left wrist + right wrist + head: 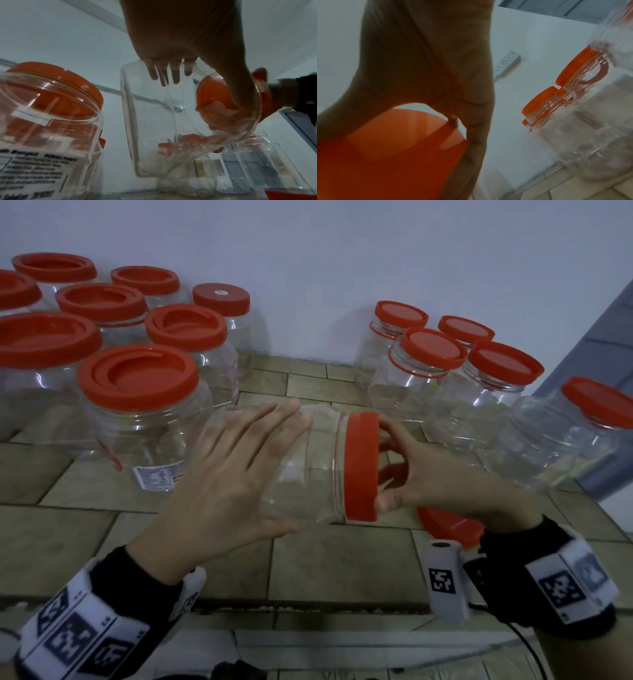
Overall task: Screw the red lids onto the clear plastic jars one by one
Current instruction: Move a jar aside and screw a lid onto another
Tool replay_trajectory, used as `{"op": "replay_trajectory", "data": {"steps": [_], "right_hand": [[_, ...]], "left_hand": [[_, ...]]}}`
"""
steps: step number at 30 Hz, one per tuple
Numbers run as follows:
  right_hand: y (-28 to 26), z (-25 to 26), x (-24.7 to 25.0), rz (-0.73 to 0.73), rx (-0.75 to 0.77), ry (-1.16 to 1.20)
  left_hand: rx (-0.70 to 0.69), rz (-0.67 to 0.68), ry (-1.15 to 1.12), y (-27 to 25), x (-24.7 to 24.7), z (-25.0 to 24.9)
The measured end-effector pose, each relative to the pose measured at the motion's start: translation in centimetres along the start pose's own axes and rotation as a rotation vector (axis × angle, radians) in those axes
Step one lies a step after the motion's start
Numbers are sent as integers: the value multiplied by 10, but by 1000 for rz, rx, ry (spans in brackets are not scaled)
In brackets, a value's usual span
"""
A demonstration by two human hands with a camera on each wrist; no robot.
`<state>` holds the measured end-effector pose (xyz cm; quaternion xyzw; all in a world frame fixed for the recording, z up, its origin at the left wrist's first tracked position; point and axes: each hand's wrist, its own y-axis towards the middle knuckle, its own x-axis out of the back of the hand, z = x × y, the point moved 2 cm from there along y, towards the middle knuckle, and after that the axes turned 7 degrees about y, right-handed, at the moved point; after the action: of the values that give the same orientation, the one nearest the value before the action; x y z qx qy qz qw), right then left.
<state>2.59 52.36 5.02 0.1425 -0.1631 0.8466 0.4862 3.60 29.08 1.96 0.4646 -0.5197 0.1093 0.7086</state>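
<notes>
Head view shows my left hand [236,470] spread flat, fingers straight, against the base end of a clear jar [305,470] held sideways above the tiled counter [335,559]. My right hand [428,477] curls around its red lid [361,467], thumb and fingers gripping the rim. A loose red lid [452,527] lies under my right wrist, with capped jars [144,412] on both sides

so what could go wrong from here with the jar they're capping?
1. The left hand lies on the sideways jar with fingers straight, not wrapped, so the jar may spin or slip as the right hand twists the red lid.
2. The loose lid under the right wrist could get knocked.
3. Nearby capped jars could be bumped.
</notes>
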Motion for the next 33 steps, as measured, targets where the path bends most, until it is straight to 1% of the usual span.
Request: {"op": "replay_trajectory", "data": {"steps": [3,5,6,7,9,11,13,14,16,18,19,20,22,24,25,26,28,29,30,31,32,33], "right_hand": [[-2,-4,-5,15,-109,82],[-6,-4,-4,42,-146,35],[-9,-3,-2,33,-136,-5],[-12,-2,1,17,-96,-56],[-18,3,4,0,38,-160],[-21,6,-1,1,157,-200],[-19,4,-6,-77,206,-191],[-17,3,-9,-139,193,-153],[-14,2,-17,-278,117,-10],[-14,-2,-18,-354,25,75],[-15,-5,-15,-351,-2,74],[-18,-7,-11,-328,8,63],[-24,-5,-7,-216,128,15],[-28,-4,-8,-92,245,-89],[-29,-3,-11,-66,284,-118],[-27,-3,-13,-87,299,-127],[-23,-3,-19,-204,249,-71],[-19,-4,-21,-255,184,-13],[-17,-7,-23,-276,92,36],[-16,-10,-22,-268,11,54],[-17,-12,-20,-244,-35,42],[-19,-14,-17,-218,-25,13]], "left_hand": [[-16,-14,13,-2,-1,-3],[-25,7,7,-3,-2,-4],[-23,13,0,-4,-2,-4],[-14,16,-10,-3,-2,-4],[6,10,-27,-2,0,-3],[14,3,-38,-1,2,-2],[11,-7,-17,0,3,-3],[7,-17,0,0,3,-4],[4,-33,16,0,1,-7],[4,-38,8,-2,-2,-7],[4,-39,-7,-3,-1,-7],[7,-42,-26,-3,-1,-6],[16,-43,-57,-4,1,-6],[20,-41,-66,-4,3,-7],[22,-40,-63,-5,4,-8],[23,-40,-52,-5,4,-10],[19,-40,-16,-5,2,-13],[18,-40,1,-5,1,-15],[16,-39,14,-5,0,-15],[10,-33,24,-5,-1,-16],[2,-22,27,-5,-3,-15],[-3,-9,22,-6,-3,-13]]}}
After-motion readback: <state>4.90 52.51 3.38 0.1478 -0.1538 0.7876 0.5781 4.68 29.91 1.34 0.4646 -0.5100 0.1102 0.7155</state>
